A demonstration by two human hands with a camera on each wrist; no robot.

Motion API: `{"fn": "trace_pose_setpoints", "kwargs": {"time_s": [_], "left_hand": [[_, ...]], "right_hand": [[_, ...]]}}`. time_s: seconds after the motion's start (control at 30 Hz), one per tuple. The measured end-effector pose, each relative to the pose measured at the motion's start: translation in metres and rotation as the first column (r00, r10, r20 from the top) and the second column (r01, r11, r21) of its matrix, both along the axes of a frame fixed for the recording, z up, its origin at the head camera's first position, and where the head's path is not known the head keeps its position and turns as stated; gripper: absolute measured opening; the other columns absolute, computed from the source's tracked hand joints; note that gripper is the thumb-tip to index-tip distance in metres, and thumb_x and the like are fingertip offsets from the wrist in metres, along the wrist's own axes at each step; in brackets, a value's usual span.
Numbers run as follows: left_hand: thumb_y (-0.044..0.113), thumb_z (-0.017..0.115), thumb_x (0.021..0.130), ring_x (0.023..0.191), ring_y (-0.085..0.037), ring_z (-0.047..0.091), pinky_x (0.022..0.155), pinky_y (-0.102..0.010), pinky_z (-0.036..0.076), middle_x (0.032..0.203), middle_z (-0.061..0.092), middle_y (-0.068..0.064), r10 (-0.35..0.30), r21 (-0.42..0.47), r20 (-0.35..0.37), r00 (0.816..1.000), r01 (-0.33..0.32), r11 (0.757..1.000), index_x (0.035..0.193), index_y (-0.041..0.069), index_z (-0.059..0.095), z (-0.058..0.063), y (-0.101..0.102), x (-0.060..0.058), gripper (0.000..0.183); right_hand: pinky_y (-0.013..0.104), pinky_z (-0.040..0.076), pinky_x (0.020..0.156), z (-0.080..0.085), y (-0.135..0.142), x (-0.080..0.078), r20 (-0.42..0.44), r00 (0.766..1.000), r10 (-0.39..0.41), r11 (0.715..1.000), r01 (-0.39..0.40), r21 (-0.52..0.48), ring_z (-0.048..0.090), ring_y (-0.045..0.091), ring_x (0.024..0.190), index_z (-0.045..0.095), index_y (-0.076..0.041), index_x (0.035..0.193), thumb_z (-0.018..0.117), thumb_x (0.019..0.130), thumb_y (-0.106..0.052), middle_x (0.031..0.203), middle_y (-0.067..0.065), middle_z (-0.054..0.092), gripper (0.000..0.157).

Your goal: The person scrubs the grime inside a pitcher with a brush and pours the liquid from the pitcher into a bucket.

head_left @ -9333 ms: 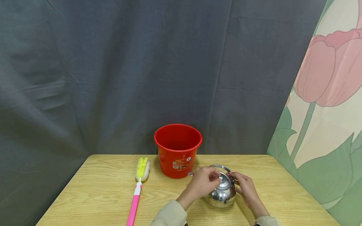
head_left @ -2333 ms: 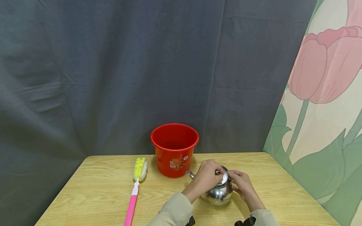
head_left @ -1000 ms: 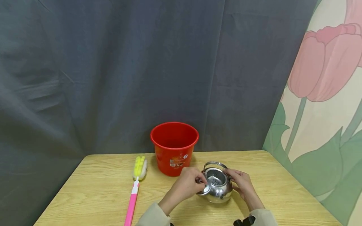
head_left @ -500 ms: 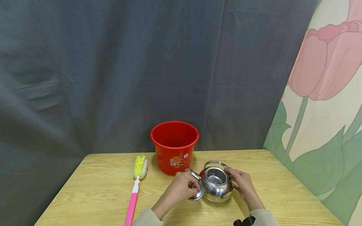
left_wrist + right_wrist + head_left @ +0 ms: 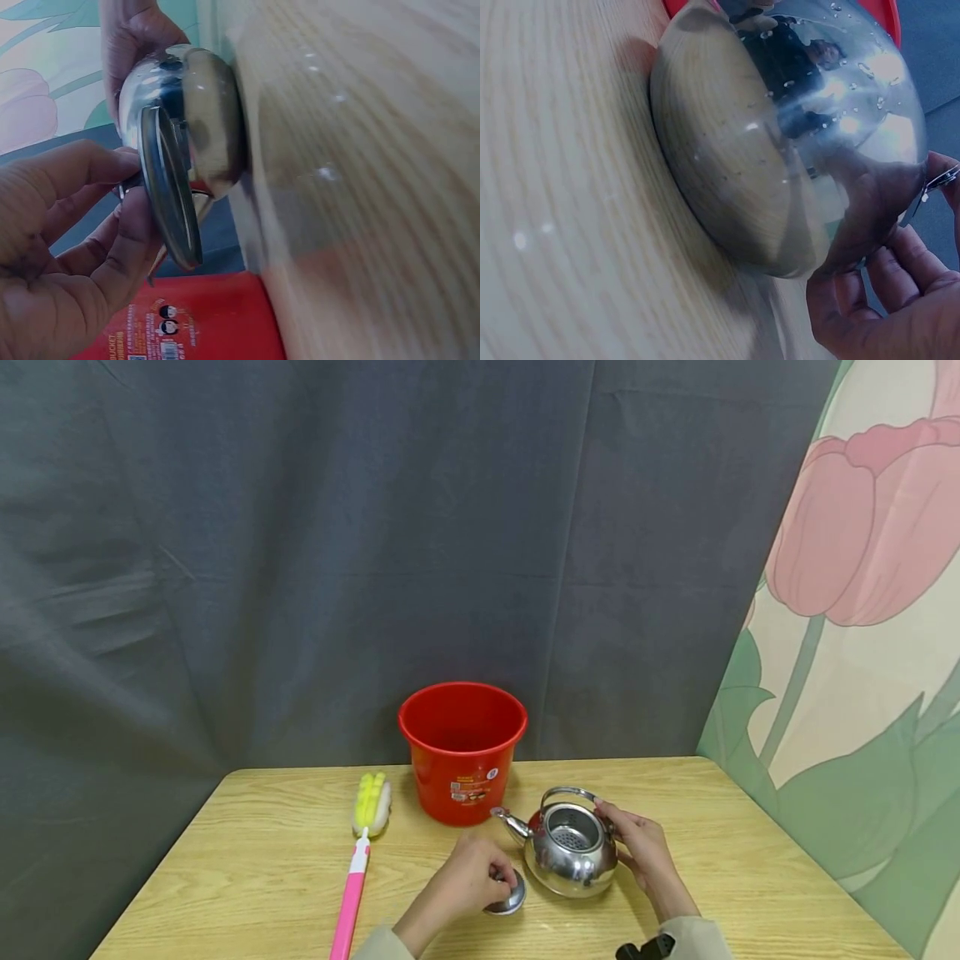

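Observation:
A shiny steel kettle [image 5: 566, 872] stands upright on the table, its top uncovered and a perforated strainer [image 5: 570, 837] visible inside the mouth. Its spout points to the back left, and the hoop handle [image 5: 567, 791] stands up. Thumb and fingers of my left hand [image 5: 467, 881] pinch the knob of the round steel lid [image 5: 513, 900], left of the kettle and low over the table; in the left wrist view the lid [image 5: 172, 195] is tilted on edge. At the kettle's right side, my right hand [image 5: 641, 852] grips it near the handle's base. Water drops dot the kettle [image 5: 847, 97] in the right wrist view.
Behind the kettle's spout stands a red bucket [image 5: 427, 781]. A long brush with a pink handle [image 5: 348, 906] and a yellow and white head lies on the wooden table [image 5: 247, 860] at left. A dark curtain [image 5: 375, 568] hangs behind the table.
The lid, on the kettle 2.3 s ago, has come off in my left hand and moved left and down toward the table. My right hand stays at the kettle's right side.

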State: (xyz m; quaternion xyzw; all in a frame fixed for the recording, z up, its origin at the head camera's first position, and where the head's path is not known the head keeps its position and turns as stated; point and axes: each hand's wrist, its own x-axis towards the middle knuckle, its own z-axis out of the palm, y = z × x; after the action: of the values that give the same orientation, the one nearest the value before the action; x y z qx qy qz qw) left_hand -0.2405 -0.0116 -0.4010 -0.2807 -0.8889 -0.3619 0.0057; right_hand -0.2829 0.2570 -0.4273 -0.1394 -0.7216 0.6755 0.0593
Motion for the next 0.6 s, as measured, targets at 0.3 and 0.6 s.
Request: {"fn": "trace_pose_setpoints", "kwargs": {"time_s": [0.3, 0.6], "left_hand": [[0.004, 0.074, 0.066, 0.073, -0.006, 0.038, 0.067, -0.023, 0.031, 0.061, 0.051, 0.016, 0.007, -0.086, 0.059, 0.998, -0.002, 0.996, 0.059, 0.019, 0.069, -0.013, -0.004, 0.003, 0.018], [0.002, 0.075, 0.067, 0.076, -0.011, 0.038, 0.065, -0.025, 0.034, 0.067, 0.053, 0.012, 0.028, -0.093, 0.194, 0.981, -0.01, 0.996, 0.058, 0.016, 0.068, -0.017, -0.006, 0.001, 0.018]], "right_hand": [[0.057, 0.042, 0.09, -0.002, 0.0, 0.0, -0.003, 1.0, -0.008, 1.0, 0.008, -0.003, 0.056, 0.011, 0.083, 0.073, -0.014, 0.079, 0.071, 0.08, -0.042, 0.082, -0.007, 0.065, 0.028], [0.054, 0.043, 0.09, -0.001, 0.0, -0.001, 0.005, 1.0, -0.012, 1.0, 0.012, 0.002, 0.054, 0.013, 0.086, 0.073, -0.012, 0.083, 0.072, 0.079, -0.04, 0.086, -0.005, 0.063, 0.029]]}}
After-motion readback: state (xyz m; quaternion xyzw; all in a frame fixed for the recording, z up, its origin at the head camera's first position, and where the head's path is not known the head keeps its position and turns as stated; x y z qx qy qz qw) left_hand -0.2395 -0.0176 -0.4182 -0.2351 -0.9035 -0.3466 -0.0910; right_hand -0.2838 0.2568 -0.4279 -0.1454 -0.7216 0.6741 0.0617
